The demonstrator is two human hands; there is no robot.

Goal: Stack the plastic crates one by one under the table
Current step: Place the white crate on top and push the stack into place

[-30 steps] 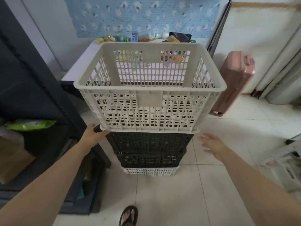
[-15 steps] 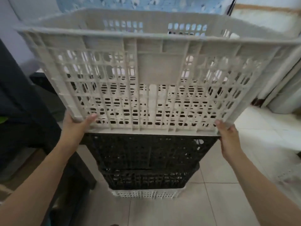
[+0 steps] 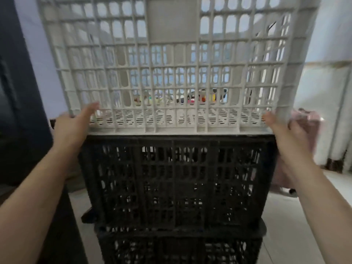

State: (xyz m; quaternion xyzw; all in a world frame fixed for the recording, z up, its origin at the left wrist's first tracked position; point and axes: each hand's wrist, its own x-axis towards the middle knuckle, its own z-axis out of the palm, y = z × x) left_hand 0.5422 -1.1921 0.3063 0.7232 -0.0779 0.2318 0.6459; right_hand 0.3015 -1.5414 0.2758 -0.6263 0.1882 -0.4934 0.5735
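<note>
A white plastic crate (image 3: 171, 54) fills the upper half of the view and sits on top of a black crate (image 3: 177, 183). A second black crate (image 3: 179, 250) lies beneath that one. My left hand (image 3: 74, 128) holds the white crate's lower left corner, thumb laid on its front face. My right hand (image 3: 285, 130) holds the lower right corner, fingers wrapped round the side. The fingers of both hands are mostly hidden behind the crate walls.
Dark furniture (image 3: 19, 111) stands close on the left. A pink suitcase (image 3: 308, 126) is behind my right hand, with pale tiled floor (image 3: 285, 225) below it. Small colourful items on a table (image 3: 202, 98) show through the crate's holes.
My right hand reached in and took the white crate's lower right corner. The view has dropped and closed in, so the crate stack now looms much larger.
</note>
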